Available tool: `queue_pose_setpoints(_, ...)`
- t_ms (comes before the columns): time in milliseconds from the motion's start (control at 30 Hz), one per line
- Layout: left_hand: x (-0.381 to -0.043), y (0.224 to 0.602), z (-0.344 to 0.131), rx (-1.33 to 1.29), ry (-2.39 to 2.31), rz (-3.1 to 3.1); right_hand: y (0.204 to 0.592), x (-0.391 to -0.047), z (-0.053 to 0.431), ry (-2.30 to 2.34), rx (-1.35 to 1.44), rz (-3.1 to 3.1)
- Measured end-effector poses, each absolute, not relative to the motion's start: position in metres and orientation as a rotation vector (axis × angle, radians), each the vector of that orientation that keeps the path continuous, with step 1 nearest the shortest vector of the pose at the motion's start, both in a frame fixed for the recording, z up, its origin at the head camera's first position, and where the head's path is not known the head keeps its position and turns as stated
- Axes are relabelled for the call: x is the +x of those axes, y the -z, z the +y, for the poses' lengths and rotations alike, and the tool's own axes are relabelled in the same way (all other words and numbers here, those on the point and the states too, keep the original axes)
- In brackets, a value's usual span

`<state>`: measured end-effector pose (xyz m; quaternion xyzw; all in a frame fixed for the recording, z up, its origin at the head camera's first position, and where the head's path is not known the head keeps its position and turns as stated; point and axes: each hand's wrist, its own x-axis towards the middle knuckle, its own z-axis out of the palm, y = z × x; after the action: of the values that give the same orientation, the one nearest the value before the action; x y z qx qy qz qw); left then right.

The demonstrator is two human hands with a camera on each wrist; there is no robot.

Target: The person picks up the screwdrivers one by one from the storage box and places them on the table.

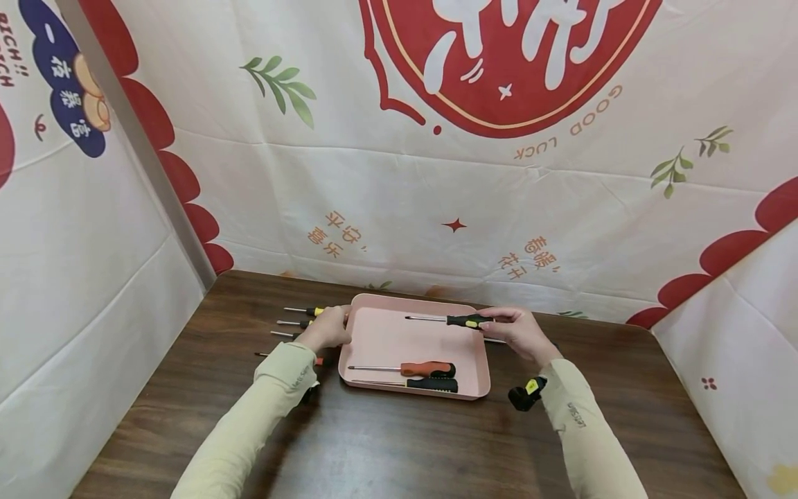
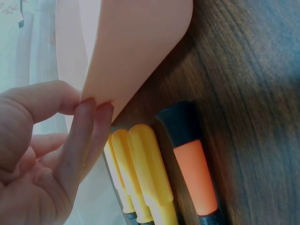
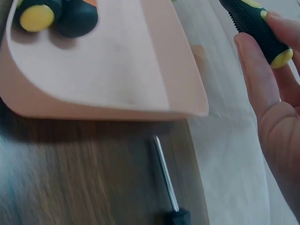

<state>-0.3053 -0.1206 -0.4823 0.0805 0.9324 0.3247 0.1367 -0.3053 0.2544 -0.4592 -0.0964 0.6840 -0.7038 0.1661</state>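
Observation:
My left hand (image 1: 328, 328) pinches the left rim of a pink tray (image 1: 379, 336) between thumb and fingers, also seen up close in the left wrist view. Above the tray's back right part, my right hand (image 1: 512, 331) holds a screwdriver (image 1: 464, 321) by its dark green and yellow handle, the shaft pointing left. Inside the tray, along its front side, lie an orange-and-black screwdriver (image 1: 427, 369) and a dark-handled screwdriver (image 1: 432, 384). Both have their handles to the right.
Left of the tray, several yellow-handled screwdrivers (image 2: 149, 164) and one orange-handled screwdriver (image 2: 196, 180) lie on the wooden table (image 1: 399, 443). Another screwdriver (image 3: 166, 173) lies right of the tray. A printed cloth (image 1: 399, 187) hangs behind the table.

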Motion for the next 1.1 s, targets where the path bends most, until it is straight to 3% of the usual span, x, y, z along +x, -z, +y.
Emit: queue_pose_setpoints(1100,-0.308,0.485,-0.121,0.278,-0.916,2.737,0.459,-0.285,0.356,2.19,-0.232,1.854)
